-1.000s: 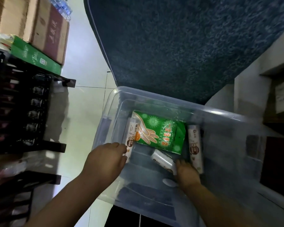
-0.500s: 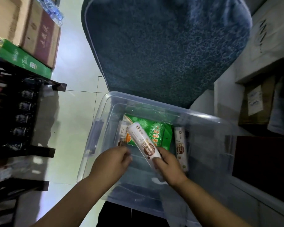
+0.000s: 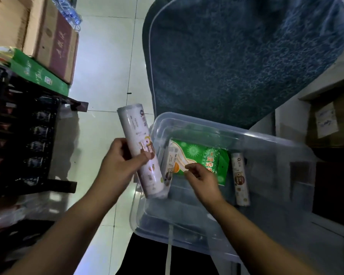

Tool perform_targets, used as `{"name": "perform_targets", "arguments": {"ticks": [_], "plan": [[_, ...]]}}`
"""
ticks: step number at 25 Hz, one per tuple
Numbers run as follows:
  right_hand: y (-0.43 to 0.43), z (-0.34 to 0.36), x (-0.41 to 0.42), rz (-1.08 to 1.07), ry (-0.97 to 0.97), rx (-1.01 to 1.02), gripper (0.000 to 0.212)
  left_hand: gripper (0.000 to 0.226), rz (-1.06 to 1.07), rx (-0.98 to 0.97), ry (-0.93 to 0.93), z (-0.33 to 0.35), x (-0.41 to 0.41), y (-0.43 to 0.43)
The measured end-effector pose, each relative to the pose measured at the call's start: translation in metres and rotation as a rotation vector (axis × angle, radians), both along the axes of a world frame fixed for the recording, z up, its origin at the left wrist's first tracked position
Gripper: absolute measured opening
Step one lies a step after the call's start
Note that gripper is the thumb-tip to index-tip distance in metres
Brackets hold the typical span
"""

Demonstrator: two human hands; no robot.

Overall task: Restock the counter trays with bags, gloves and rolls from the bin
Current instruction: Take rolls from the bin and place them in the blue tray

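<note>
nearest to you, your left hand [image 3: 117, 163] is wrapped around a white roll [image 3: 141, 151] in glossy printed film. the thumb lies across the front and the fingers curl behind. the grip sits a little below the roll's middle, so a long stretch stands above the hand, leaning away to the left. its lower end hangs over the near left corner of the clear plastic bin [image 3: 276, 138].

your right hand [image 3: 203, 179] is inside the bin, fingers curled and thumb and forefinger close together at the edge of a green glove pack [image 3: 205, 155]. you cannot tell whether it has the pack pinched or is only touching it.

the pack lies flat on the bin floor between a second roll [image 3: 170, 165], just beside its left edge, and a third roll [image 3: 239, 179] on its right. the counter trays are not in view.

beyond the bin is a dark blue mat [image 3: 236, 56]. pale floor tiles [image 3: 107, 56] run past cardboard boxes [image 3: 48, 36] and a dark rack [image 3: 28, 135] on your left.

the risks, as a judgement: the film looks slick and the roll is top-heavy in your hand, so it could slide or tip out as you turn. the pack is thin and floppy. lifted by one edge, it may fold, slip free, or drag the roll beside it. the light is dim and the bin wall is see-through, so either hand could clip the rim on the way out.
</note>
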State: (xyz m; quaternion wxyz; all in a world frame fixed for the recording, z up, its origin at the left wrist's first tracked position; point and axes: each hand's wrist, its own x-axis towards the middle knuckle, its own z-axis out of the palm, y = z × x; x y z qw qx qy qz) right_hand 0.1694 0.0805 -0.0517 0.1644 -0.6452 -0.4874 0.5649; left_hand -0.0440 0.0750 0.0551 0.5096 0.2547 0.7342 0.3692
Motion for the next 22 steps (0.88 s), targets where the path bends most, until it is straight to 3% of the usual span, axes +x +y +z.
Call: {"name": "perform_targets", "arguments": {"ticks": [4,12,17,22], "plan": [[-0.016,-0.061,-0.027,0.058,-0.226,-0.182,0.013,0.037,0.058,-0.038,0.031,-0.012,-0.048,-0.005],[-0.036,-0.123,-0.083,-0.127,-0.100,-0.420,0.026,0.038,-0.006,-0.071,0.010,-0.030,-0.063,-0.025],[-0.039,-0.074,-0.064,-0.047,-0.239,-0.283,0.024,0.037,-0.071,-0.042,0.049,-0.010,-0.056,-0.023],[-0.049,0.044,-0.005,-0.144,-0.278,-0.008,0.013,0.031,-0.185,0.032,0.015,0.038,-0.023,-0.021]]}}
